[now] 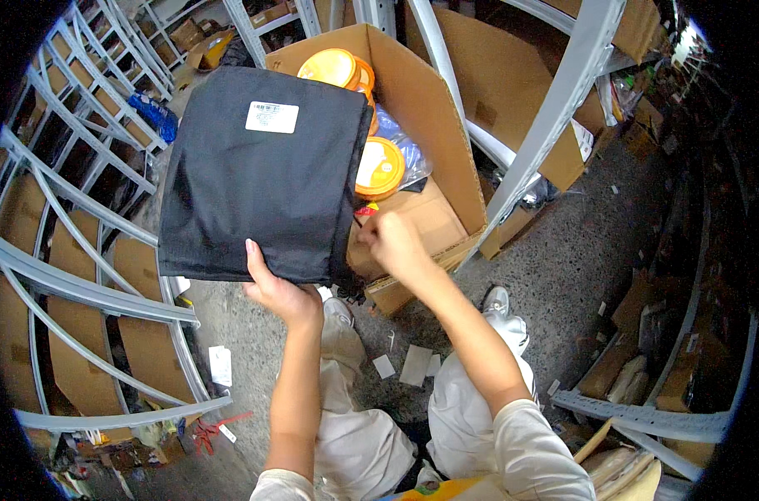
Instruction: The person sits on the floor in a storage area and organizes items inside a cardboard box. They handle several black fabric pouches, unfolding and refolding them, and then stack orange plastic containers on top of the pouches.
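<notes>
My left hand [283, 293] grips the near edge of a flat, folded black fabric item [260, 188], with the thumb on top. A white barcode label [271, 118] with print is stuck on its upper part. My right hand [395, 244] is slightly blurred, its fingers curled and no object visible in them. It is over the near end of an open cardboard box [420, 94], just right of the black item. Inside the box are round tubs with orange-and-white lids [379, 166] and a blue item in clear plastic [404, 147]. The black item hides part of the box.
Grey metal shelving [91, 282] holding cardboard boxes stands on the left. A metal upright [548, 119] rises beside the open box on the right. Paper scraps [415, 365] lie on the concrete floor [379, 391] near my feet. More shelving [642, 413] is at the lower right.
</notes>
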A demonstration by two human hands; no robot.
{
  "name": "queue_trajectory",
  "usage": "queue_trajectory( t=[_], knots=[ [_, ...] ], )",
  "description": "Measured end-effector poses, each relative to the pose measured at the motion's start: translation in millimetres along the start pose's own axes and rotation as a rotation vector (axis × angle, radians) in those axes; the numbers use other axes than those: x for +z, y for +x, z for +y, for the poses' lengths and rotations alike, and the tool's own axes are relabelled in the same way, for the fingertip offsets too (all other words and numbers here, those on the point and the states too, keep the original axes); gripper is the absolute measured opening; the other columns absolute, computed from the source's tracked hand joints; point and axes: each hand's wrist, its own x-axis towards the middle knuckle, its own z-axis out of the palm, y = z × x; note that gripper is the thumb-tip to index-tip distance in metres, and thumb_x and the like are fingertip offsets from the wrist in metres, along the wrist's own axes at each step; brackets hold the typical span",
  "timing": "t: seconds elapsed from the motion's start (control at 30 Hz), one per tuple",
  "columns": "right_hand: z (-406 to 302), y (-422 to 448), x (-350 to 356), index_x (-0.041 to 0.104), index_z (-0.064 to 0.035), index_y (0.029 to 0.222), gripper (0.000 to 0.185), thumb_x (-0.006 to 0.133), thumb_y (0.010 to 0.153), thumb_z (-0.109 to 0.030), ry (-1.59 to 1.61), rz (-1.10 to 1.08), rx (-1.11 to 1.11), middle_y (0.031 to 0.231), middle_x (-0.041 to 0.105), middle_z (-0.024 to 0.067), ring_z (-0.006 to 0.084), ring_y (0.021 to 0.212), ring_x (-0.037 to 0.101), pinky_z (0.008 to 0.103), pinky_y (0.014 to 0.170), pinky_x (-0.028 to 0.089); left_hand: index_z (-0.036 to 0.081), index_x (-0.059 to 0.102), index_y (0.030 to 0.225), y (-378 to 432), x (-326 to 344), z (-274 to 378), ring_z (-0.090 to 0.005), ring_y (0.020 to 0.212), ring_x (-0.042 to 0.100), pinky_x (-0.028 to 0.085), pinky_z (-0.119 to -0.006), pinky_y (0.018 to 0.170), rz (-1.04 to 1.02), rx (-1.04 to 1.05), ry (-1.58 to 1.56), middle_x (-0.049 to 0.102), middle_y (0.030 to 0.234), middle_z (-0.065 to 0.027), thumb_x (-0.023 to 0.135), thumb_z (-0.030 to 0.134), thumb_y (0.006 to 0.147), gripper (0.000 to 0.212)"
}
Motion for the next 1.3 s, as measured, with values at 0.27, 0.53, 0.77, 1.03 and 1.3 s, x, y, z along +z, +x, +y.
queue_trajectory(
  t=[0.27, 0.53, 0.77, 1.03, 1.3],
  knots=[
    [-4, 5, -45, 0.05, -0.0016, 0.089, 0.023, 0.057, 0.068, 0.006, 0.905, 0.101, 0.158, 0.084, 0.053, 0.0026, 0.011, 0.081, 0.051, 0.0229, 0.07, 0.043, -0.009, 0.048, 0.095, -3, 5, 5, -0.0209, 0.085, 0.053, 0.043, -0.031, 0.075, 0.027, -0.029, -0.028, 0.051, 0.1, -0.0163, 0.053, 0.017, 0.078, 0.031],
    [-23, -3, -87, 0.046, -0.0016, 0.095, 0.023, 0.055, 0.074, -0.001, 1.358, 0.19, -0.081, 0.093, 0.053, 0.0076, 0.0171, 0.089, 0.051, 0.027, 0.081, 0.039, -0.004, 0.048, 0.094, -1, 3, 8, -0.0215, 0.085, 0.053, 0.043, -0.032, 0.074, 0.042, -0.005, -0.016, 0.052, 0.098, -0.014, 0.054, 0.02, 0.077, 0.03],
    [-35, -23, -133, 0.042, -0.0026, 0.096, 0.026, 0.05, 0.071, -0.006, 1.275, 0.381, -0.248, 0.093, 0.049, 0.0121, 0.023, 0.093, 0.049, 0.0412, 0.085, 0.036, -0.002, 0.047, 0.095, -5, 2, 4, -0.0226, 0.087, 0.053, 0.043, -0.032, 0.074, 0.053, -0.059, -0.035, 0.052, 0.099, -0.0132, 0.056, 0.022, 0.075, 0.032],
    [-21, -25, -143, 0.051, 0.0012, 0.099, 0.026, 0.054, 0.074, -0.005, 0.766, 0.065, -0.141, 0.099, 0.051, 0.007, 0.0137, 0.091, 0.05, 0.0254, 0.079, 0.039, -0.008, 0.048, 0.096, -12, 6, -1, -0.0184, 0.085, 0.052, 0.041, -0.029, 0.075, 0.044, -0.066, -0.047, 0.052, 0.099, -0.0141, 0.052, 0.016, 0.079, 0.03],
    [29, -17, -129, 0.053, -0.0006, 0.095, 0.02, 0.048, 0.081, -0.014, 0.068, 0.321, -0.23, 0.085, 0.058, 0.0099, 0.0199, 0.082, 0.054, 0.0301, 0.075, 0.04, -0.009, 0.048, 0.096, -22, 16, -2, -0.0177, 0.085, 0.051, 0.04, -0.028, 0.075, 0.006, -0.081, -0.038, 0.052, 0.099, -0.0137, 0.051, 0.016, 0.08, 0.03]
  ],
)
